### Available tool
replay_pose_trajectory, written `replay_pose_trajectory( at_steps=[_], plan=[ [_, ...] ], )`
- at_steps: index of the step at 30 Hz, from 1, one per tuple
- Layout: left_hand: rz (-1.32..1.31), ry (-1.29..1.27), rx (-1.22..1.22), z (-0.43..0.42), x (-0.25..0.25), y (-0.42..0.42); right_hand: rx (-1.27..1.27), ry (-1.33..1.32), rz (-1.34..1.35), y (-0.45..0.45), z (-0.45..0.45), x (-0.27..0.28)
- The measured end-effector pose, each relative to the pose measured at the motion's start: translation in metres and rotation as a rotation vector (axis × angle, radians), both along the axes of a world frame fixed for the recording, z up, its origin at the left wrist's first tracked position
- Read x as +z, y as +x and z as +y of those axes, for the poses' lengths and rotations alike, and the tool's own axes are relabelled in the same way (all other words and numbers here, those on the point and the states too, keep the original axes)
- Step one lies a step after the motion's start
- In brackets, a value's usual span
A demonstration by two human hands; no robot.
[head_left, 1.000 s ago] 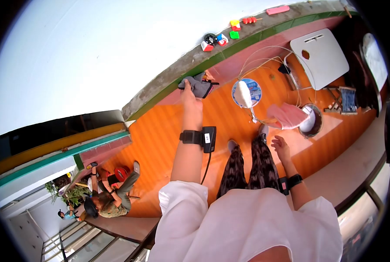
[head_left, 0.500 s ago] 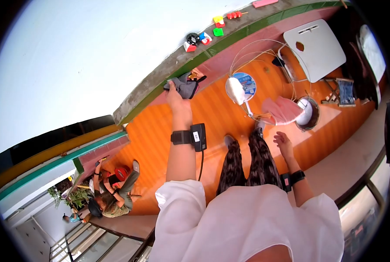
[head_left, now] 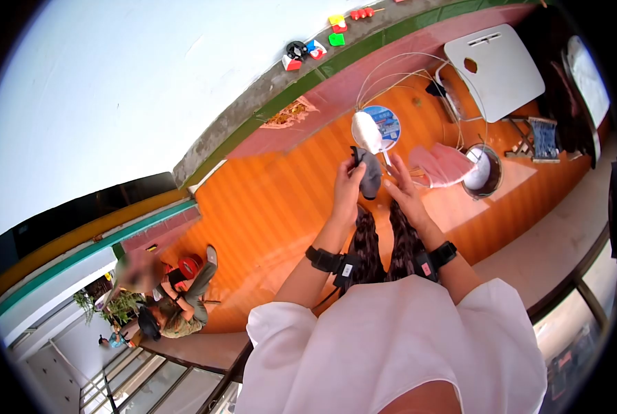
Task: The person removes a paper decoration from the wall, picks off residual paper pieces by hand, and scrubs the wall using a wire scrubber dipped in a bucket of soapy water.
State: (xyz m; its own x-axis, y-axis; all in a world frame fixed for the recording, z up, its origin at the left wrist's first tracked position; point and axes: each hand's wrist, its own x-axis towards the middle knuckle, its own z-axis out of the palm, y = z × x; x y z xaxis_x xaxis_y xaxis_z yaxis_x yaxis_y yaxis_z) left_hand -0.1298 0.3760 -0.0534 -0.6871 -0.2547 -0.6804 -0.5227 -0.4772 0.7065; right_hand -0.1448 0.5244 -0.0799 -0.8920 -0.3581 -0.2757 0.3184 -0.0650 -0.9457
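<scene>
A grey cloth item (head_left: 371, 178) is gripped between the thumb and fingers of the left hand (head_left: 348, 182), above the orange floor (head_left: 267, 200). The right hand (head_left: 408, 196) is held just beside it, fingers parted; whether contact is made cannot be told. Beyond, a white-headed tool (head_left: 368, 131) is seen.

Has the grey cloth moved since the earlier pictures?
Yes: the grey cloth, earlier by the green wall edging, has moved away from it toward the white shirt, in the left hand.
</scene>
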Motion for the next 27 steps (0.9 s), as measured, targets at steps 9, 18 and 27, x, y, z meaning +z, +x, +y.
replay_pose_trajectory(
  at_steps=[9,18,27],
  plan=[
    [0.017,-0.341,0.241,-0.089,0.055,0.107,-0.056,-0.400,-0.756,-0.049,-0.103,0.022],
    [-0.345,-0.202,0.448,-0.099,0.019,0.302,-0.218,-0.482,-0.678,-0.055,-0.282,0.085],
    [-0.395,-0.169,0.670,-0.120,0.015,0.392,-0.365,-0.605,-0.556,-0.079,-0.280,0.026]
  ],
)
